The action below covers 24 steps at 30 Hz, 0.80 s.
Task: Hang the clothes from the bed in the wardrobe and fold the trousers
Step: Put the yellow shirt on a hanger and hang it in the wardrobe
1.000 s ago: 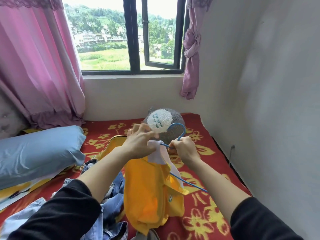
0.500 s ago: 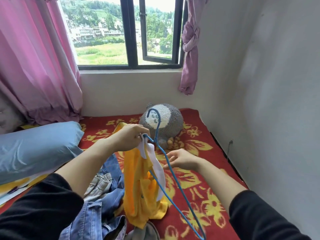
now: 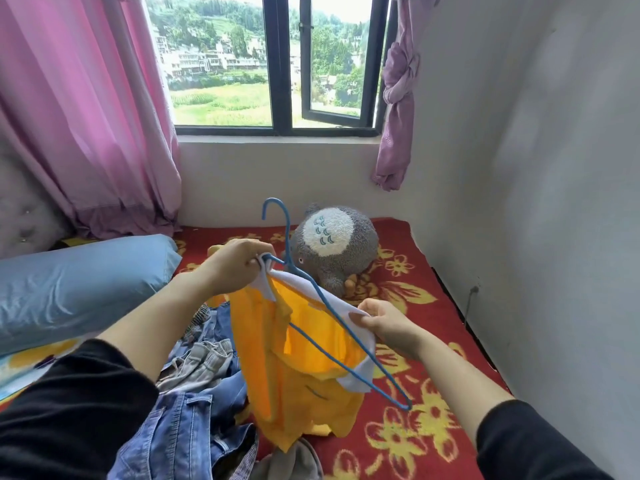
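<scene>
Right hand [image 3: 388, 329] had come up off the bed [image 3: 415, 445] and now pinched the white collar [image 3: 301, 282] of the yellow shirt [image 3: 304, 382], stretching it over the lower arm of the blue hanger [image 3: 325, 297]. Left hand [image 3: 239, 268], higher up, gripped the hanger's neck and collar together. The shirt hung between both hands, seemingly half threaded; the jeans [image 3: 180, 427] lay unfolded under the left forearm.

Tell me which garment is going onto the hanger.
The yellow shirt: the hanger passes through its white collar, held by the left hand and right hand. The jeans and grey trousers lie on the bed.
</scene>
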Available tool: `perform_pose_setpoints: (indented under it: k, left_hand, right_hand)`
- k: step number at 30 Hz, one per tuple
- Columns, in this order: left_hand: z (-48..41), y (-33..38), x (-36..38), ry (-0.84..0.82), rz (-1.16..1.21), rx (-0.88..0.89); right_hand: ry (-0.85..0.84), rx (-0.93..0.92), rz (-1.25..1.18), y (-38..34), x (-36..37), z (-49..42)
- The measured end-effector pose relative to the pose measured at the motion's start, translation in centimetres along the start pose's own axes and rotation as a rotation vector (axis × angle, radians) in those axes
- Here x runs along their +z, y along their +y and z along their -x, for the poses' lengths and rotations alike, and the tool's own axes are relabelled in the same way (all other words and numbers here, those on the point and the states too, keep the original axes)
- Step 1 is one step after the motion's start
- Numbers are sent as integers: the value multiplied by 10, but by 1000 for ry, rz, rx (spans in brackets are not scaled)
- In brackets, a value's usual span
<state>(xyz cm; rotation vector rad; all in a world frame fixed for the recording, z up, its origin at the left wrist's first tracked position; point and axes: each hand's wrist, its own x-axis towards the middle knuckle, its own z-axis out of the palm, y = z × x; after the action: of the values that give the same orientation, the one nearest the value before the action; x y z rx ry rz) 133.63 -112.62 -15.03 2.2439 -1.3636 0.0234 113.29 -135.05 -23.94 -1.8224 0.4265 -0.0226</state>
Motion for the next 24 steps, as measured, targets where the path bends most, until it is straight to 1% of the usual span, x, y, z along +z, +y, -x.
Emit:
perform_pose_setpoints:
  k: [3, 5, 7, 9, 11, 13, 14, 15, 18, 21, 22, 24]
  left_hand:
    - [1, -3, 5, 50, 98, -80]
    - [1, 0, 6, 75, 122, -82]
    - [0, 3, 4, 80, 135, -84]
    - [-1, 5, 3, 77, 147, -83]
    - [-2, 6, 3, 70, 141, -76]
    - [0, 2, 4, 68, 134, -82]
    - [1, -2, 5, 72, 132, -101]
    - [3, -8, 5, 78, 123, -132]
    - [8, -19, 12, 122, 20, -228]
    - [10, -16, 21, 199, -39, -315]
    - [10, -14, 24, 201, -20, -339]
    - [10, -8, 27, 149, 61, -356]
  right_hand:
    - [46, -8, 207, -6, -5, -3]
    - [19, 4, 219, -8, -6, -3]
    - [-19, 56, 235, -7, -6, -1]
    - [-32, 128, 392, -6, -5, -1]
    - [26, 169, 579, -4, -6, -3]
    - [104, 191, 647, -3, -8, -4]
    - [135, 208, 587, -2, -11, -5]
    - [167, 233, 468, -4, -15, -3]
    - [237, 333, 47, -4, -22, -3]
    - [272, 406, -170, 3, -21, -10]
    - [322, 419, -243, 5, -19, -12]
    - [453, 455, -388, 9, -20, -15]
